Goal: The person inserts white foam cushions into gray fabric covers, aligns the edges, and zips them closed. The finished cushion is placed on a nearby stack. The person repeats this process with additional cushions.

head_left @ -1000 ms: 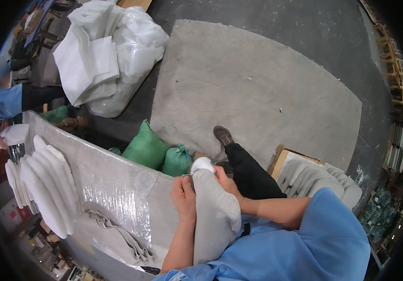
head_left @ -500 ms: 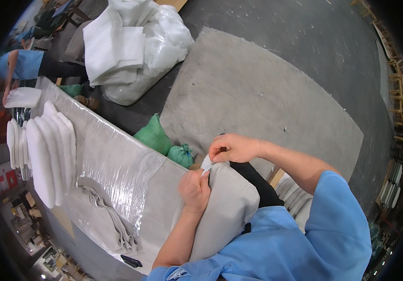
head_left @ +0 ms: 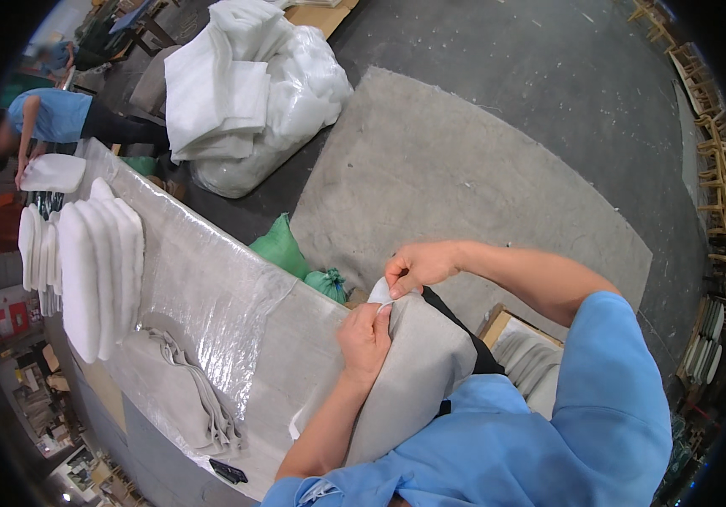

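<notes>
A grey fabric cushion cover (head_left: 424, 363) rests across my lap, its far end against my fingers. White padding (head_left: 380, 291) shows at that end, between my two hands. My left hand (head_left: 365, 342) is closed on the cover's edge, thumb pointing away from me. Just beyond it, my right hand (head_left: 422, 264) pinches the cover's edge by the white padding, fingertips almost meeting the left thumb. Exactly what lies between the right fingertips is too small to make out.
On the plastic-covered table (head_left: 202, 279) to my left are white cushion pads (head_left: 101, 270), folded grey covers (head_left: 177, 397) and a phone (head_left: 228, 471). Green sacks (head_left: 281, 247) stand beyond its edge. A co-worker (head_left: 57, 114) handles a white pad at the far end. Bagged white wadding (head_left: 287, 93) lies farther off.
My view has shifted slightly. Both hands stay at the cover's end, the right fingers now closer to the left thumb. More of the box of grey pieces beside me shows.
</notes>
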Demonstrator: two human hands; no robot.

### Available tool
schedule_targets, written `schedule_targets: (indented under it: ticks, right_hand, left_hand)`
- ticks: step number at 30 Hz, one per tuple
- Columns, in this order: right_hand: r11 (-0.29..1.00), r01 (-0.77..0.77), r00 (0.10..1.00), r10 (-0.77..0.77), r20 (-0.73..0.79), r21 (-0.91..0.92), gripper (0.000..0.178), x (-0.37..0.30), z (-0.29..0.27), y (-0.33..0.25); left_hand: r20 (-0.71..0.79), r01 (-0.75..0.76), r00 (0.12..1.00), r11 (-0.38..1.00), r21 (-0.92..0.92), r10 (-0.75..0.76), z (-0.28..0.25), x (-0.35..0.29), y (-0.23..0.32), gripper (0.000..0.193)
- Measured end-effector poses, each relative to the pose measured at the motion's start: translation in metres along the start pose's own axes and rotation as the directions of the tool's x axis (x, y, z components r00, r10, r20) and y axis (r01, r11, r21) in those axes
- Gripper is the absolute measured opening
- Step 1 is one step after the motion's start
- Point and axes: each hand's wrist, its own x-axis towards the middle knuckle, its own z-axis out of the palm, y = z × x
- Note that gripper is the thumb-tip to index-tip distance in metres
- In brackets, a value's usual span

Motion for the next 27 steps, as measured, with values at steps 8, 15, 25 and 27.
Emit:
schedule_targets:
  ticks: [8,15,25,27]
  right_hand:
    - [0.979,0.107,0.903,-0.023,-0.429,0.173,0.023,-0.003,0.034,0.029]
    - [0.965,0.142,0.806,0.017,-0.592,0.221,0.024,0.02,0.037,0.05]
    - [0.843,0.012,0.824,0.296,-0.483,0.537,0.024,0.039,0.038,0.063]
    - [0.821,0.017,0.818,0.317,-0.48,0.571,0.023,0.042,0.037,0.068]
  left_hand:
    - [0.093,0.166,0.981,0.983,0.073,-0.173,0.013,0.031,-0.018,0.032]
    - [0.197,0.348,0.905,0.923,0.165,-0.377,0.022,0.044,-0.027,0.036]
    - [0.268,0.487,0.82,0.862,0.139,-0.506,0.035,0.049,-0.05,0.041]
    - [0.232,0.445,0.854,0.885,0.139,-0.466,0.038,0.051,-0.053,0.04]
